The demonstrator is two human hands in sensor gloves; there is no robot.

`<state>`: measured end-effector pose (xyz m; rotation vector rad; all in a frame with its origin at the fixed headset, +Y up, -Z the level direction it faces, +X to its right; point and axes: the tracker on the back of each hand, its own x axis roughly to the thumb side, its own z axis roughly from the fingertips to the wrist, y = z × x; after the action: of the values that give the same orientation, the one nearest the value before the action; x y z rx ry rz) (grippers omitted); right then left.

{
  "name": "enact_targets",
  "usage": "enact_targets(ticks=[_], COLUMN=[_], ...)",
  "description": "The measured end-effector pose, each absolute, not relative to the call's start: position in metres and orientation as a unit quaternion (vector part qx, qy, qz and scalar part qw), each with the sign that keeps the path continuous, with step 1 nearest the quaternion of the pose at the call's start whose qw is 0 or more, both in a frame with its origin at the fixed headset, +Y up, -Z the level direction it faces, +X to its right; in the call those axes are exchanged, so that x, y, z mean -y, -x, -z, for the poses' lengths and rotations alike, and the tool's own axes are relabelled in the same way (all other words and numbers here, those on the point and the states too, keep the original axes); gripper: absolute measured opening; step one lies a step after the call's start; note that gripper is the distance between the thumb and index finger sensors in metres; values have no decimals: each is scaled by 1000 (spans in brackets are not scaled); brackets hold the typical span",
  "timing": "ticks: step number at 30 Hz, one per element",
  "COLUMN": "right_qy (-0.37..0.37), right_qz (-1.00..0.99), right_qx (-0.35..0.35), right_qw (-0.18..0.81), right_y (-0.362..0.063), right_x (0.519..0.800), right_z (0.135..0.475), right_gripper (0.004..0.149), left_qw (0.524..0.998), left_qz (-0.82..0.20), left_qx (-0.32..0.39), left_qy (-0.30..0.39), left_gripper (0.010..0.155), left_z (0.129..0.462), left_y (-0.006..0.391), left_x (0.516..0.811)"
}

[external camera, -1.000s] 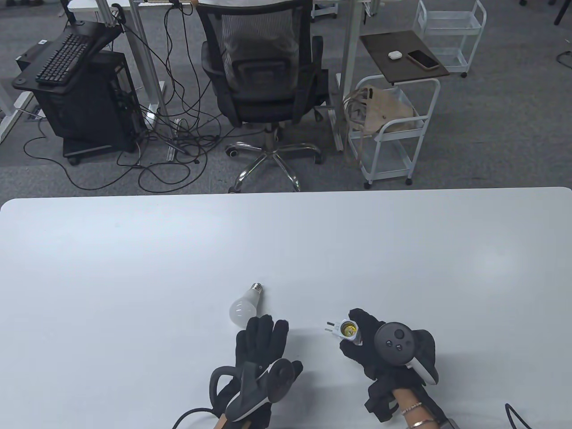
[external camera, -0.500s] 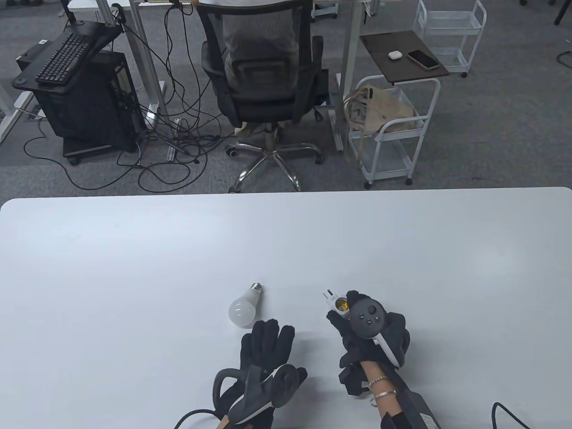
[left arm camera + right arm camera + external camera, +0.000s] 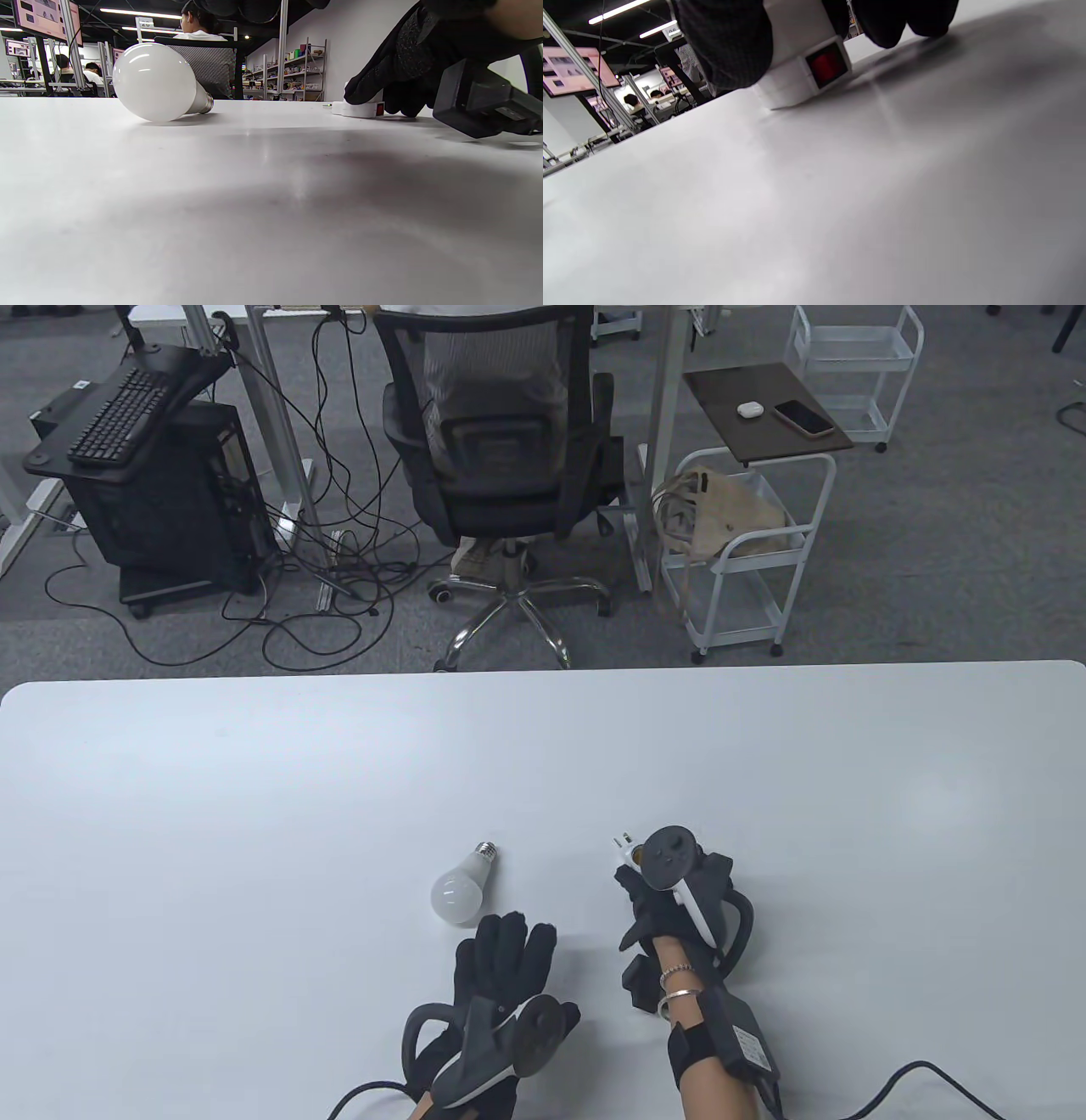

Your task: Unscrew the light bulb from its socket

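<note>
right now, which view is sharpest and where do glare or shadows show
Table view is sharpest, evenly lit. Left wrist view: ceiling lights glint on the bulb, a broad dark shadow crosses the table. Right wrist view: tilted, soft, the socket shadowed under the right hand.

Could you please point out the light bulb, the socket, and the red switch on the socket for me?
light bulb [image 3: 457, 892], table view, on its white globe.
socket [image 3: 357, 109], left wrist view, on its white body resting on the table.
red switch [image 3: 826, 65], right wrist view, on the red face of the switch.
</note>
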<state>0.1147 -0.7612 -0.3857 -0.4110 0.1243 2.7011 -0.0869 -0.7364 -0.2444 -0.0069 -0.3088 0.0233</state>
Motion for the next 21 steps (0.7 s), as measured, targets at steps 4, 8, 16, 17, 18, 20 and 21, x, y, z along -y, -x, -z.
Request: enact_targets(ticks=[4, 8, 16, 17, 18, 20, 21], right_qy=[147, 136, 50, 34, 15, -19, -30], right_qz=[-967, -965, -969, -971, -974, -977, -977], right_qx=[-54, -64, -46, -43, -42, -44, -44], right_qw=[201, 216, 239, 232, 221, 208, 207], right_y=[-113, -115, -116, -115, -114, -112, -111], right_x=[762, 762, 734, 730, 726, 720, 718], right_z=[387, 383, 350, 344, 336, 323, 317], right_gripper=[67, 80, 87, 86, 86, 85, 84], left_qw=[988, 989, 989, 989, 989, 990, 990], left_qz=[-9, -9, -15, -15, -15, -22, -26], left_qx=[152, 149, 144, 144, 144, 142, 142], left_qy=[9, 15, 11, 10, 8, 6, 5], left_gripper=[87, 87, 85, 85, 85, 85, 85], left_z=[244, 246, 247, 247, 247, 247, 247], left_y=[87, 89, 93, 93, 93, 95, 95], left_x=[737, 737, 735, 735, 734, 732, 732])
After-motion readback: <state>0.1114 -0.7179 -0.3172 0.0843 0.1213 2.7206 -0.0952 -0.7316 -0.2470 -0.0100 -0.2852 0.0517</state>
